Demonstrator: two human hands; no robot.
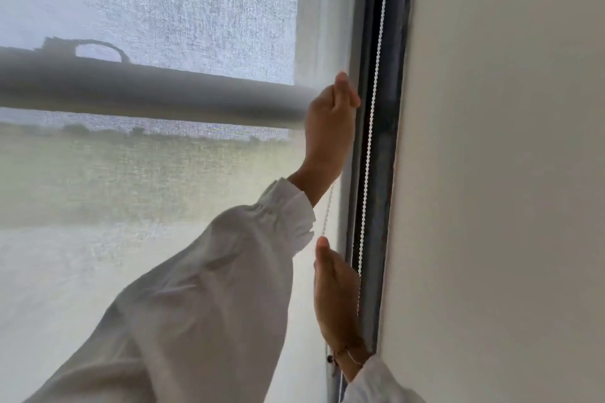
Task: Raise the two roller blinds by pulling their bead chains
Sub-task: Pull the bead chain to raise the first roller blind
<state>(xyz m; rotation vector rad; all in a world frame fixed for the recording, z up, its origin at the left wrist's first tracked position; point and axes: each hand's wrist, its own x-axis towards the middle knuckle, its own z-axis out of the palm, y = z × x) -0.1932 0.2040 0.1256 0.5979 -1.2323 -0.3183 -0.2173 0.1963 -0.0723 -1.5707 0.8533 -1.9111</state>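
- I see the bead chain (376, 82) hanging down the dark window frame (386, 141), between the blind and the wall (491, 173).
- Left hand (330, 118) is up high, just left of the frame, fingers curled together and pinched on a thin strand of the chain; white sleeve (203, 288) runs down from it.
- Right hand (337, 298) is lower, against the frame, fingers together and straight; I can't tell if it grips the chain.
- Roller blind (147, 10), sheer white fabric, lies left of the frame and covers the glass.
- A grey horizontal bar (147, 91) shows through the fabric, reaching toward the left hand.
- Thin bracelet (343, 353) on the right wrist.
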